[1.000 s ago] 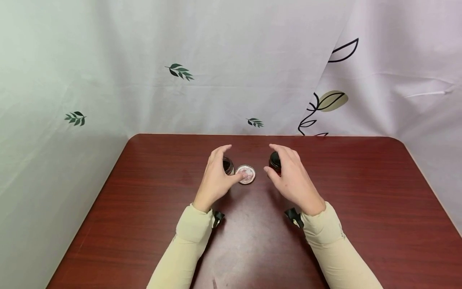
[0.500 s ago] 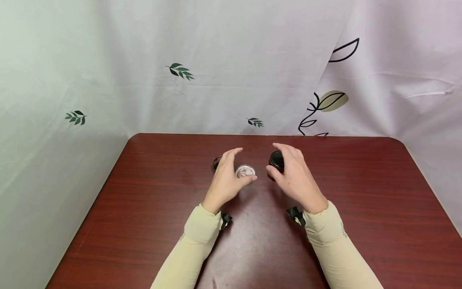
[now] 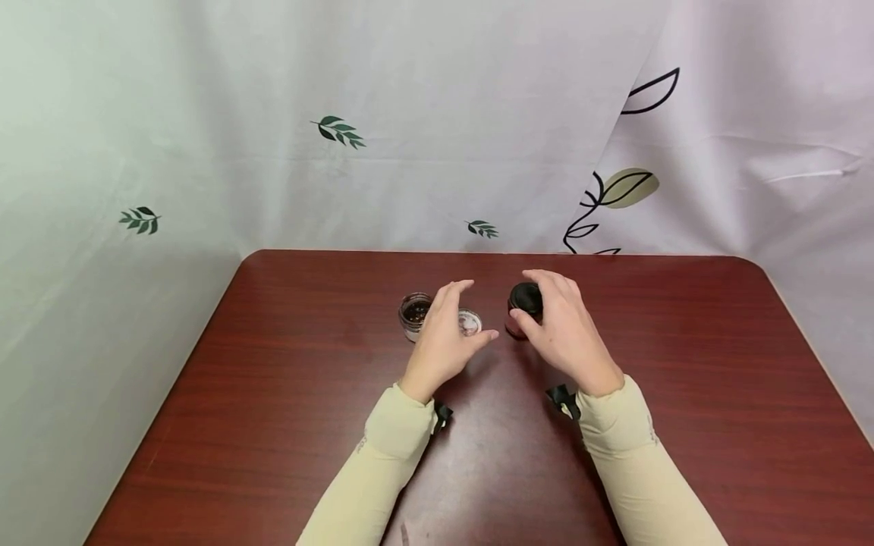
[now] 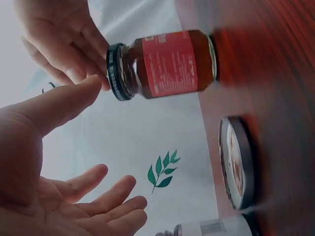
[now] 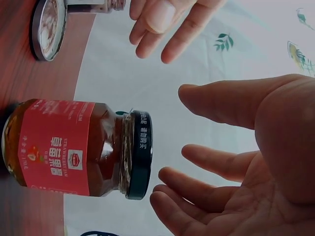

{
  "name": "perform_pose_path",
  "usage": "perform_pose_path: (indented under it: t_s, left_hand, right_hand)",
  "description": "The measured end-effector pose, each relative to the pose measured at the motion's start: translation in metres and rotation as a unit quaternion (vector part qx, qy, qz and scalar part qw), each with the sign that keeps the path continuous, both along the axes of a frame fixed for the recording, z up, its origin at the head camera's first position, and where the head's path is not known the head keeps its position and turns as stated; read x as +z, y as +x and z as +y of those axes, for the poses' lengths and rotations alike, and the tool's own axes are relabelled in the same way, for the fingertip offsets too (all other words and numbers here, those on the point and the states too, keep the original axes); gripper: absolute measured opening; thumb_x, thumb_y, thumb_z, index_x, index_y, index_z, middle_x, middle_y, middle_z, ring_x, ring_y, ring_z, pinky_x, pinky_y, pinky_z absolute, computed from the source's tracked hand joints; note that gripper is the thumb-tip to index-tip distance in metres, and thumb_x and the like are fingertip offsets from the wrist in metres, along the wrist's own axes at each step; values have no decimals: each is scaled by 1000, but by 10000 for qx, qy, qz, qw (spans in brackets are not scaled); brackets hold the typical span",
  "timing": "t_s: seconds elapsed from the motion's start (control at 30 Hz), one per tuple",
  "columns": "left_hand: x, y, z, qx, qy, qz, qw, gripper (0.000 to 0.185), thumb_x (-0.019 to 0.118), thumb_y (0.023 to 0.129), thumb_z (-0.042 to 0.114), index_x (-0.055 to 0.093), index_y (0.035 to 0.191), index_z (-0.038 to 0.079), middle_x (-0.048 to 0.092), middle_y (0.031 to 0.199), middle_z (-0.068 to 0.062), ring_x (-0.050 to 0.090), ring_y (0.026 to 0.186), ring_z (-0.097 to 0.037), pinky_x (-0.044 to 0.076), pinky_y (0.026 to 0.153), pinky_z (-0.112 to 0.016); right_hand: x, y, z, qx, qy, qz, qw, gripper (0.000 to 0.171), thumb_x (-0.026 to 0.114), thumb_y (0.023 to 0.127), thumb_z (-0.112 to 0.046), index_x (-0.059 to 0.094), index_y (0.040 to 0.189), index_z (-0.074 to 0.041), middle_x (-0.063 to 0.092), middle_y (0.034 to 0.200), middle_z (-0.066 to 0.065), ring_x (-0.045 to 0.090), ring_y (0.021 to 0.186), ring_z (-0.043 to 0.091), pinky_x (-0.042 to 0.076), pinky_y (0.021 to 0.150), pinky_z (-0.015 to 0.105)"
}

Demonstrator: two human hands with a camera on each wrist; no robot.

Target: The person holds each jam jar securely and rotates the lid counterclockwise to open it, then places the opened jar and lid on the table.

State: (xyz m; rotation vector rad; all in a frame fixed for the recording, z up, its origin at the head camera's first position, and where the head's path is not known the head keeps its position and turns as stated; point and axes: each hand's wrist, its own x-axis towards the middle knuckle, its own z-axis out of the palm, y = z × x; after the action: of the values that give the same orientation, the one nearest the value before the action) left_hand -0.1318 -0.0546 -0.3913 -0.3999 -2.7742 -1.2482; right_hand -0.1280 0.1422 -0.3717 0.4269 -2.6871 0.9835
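Spread and empty, my right grip [image 3: 567, 334] hovers above the capped jar [image 5: 56, 147], thumb well apart from the fingers and fingertips near the dark cap [image 5: 140, 155]; whether any of them touches it I cannot tell. My left grip [image 3: 444, 345] is spread just as wide and has hold of nothing, hanging over the tabletop [image 3: 273, 379] between the capped jar on the right and an uncapped jar [image 3: 412, 312] on the left. The capped jar stands upright, its red label [image 4: 170, 64] printed with Chinese characters and the words "STRAWBERRY JAM". Just to the right of the uncapped jar lies a loose lid [image 3: 471, 322], its pale, red-smeared underside facing up; my left grip partly hides both from the head view. Something dark shows inside the uncapped jar. Pale yellow sleeves [image 3: 642, 470] cover my arms, and beyond the far edge hangs a pale cloth [image 3: 410, 182] printed with leaves.
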Motion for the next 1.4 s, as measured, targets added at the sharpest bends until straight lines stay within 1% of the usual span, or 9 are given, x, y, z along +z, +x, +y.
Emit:
perform_pose_path:
  t_s: [0.17, 0.33, 0.47, 0.53, 0.57, 0.67, 0.77, 1.0, 1.4]
  left_hand:
    - [-1, -1, 8, -155, 35, -31, 9999, 79, 86, 80, 24, 46, 147, 9, 47, 147, -10, 45, 136, -27, 38, 110, -44]
    - [-4, -3, 13, -278, 212, -173, 9992, 77, 85, 81, 24, 47, 146, 8, 49, 145, -9, 54, 125, -31, 43, 105, -44]
    - [-6, -4, 18, -240, 151, -262, 9993, 77, 85, 81, 26, 47, 147, 9, 50, 144, -9, 58, 114, -31, 43, 104, -45]
    - [-8, -5, 20, -214, 89, -319, 9992, 77, 84, 82, 28, 47, 147, 11, 52, 143, -10, 59, 102, -28, 45, 100, -44]
    - [-8, -6, 22, -198, 56, -348, 9992, 77, 84, 82, 29, 47, 147, 12, 52, 143, -9, 59, 103, -27, 45, 100, -44]
    - [-10, -6, 27, -157, -13, -431, 9989, 76, 83, 82, 30, 47, 147, 14, 52, 144, -8, 59, 113, -25, 43, 102, -47]
    - [-13, -7, 31, -90, -124, -422, 9990, 77, 84, 82, 32, 48, 147, 13, 52, 145, -7, 52, 131, -26, 38, 108, -50]
    - [-17, -8, 40, -21, -138, -394, 9991, 78, 85, 80, 30, 48, 146, 10, 52, 144, -9, 54, 128, -26, 44, 104, -43]
    - [-24, -13, 49, -147, -107, -573, 9982, 80, 85, 80, 26, 46, 147, 6, 51, 144, -13, 51, 131, -24, 42, 108, -39]
  right_hand:
    - [-2, -2, 2, 7, 21, -8, 10000, 55, 72, 89, -11, 52, 137, 6, 53, 138, 23, 42, 131, 43, 35, 107, 53]
    - [-4, -4, 3, 12, 42, -37, 10000, 54, 72, 89, -10, 52, 136, 6, 54, 137, 24, 42, 131, 44, 35, 108, 53]
    - [-4, -5, 4, 0, 66, -127, 9999, 53, 71, 89, -9, 53, 136, 7, 53, 138, 25, 40, 133, 44, 34, 109, 54]
    - [-4, -5, 5, -14, 93, -209, 9997, 53, 71, 90, -10, 52, 137, 7, 52, 139, 25, 39, 133, 44, 34, 109, 54]
    - [-4, -5, 5, -24, 115, -252, 9996, 53, 71, 90, -11, 52, 137, 7, 51, 140, 26, 39, 134, 44, 34, 109, 55]
    - [-4, -5, 5, -42, 173, -335, 9993, 55, 71, 91, -13, 51, 138, 7, 50, 141, 26, 38, 134, 44, 35, 108, 56]
    - [-5, -5, 6, -43, 182, -341, 9992, 55, 71, 90, -13, 51, 137, 7, 50, 139, 26, 39, 133, 44, 35, 108, 55]
    - [-6, -7, 7, -69, 169, -425, 9989, 55, 72, 89, -13, 52, 136, 8, 51, 138, 27, 40, 132, 45, 34, 109, 55]
    - [-7, -8, 9, -36, 207, -643, 9977, 55, 71, 92, -16, 50, 138, 6, 49, 140, 26, 42, 131, 44, 36, 107, 56]
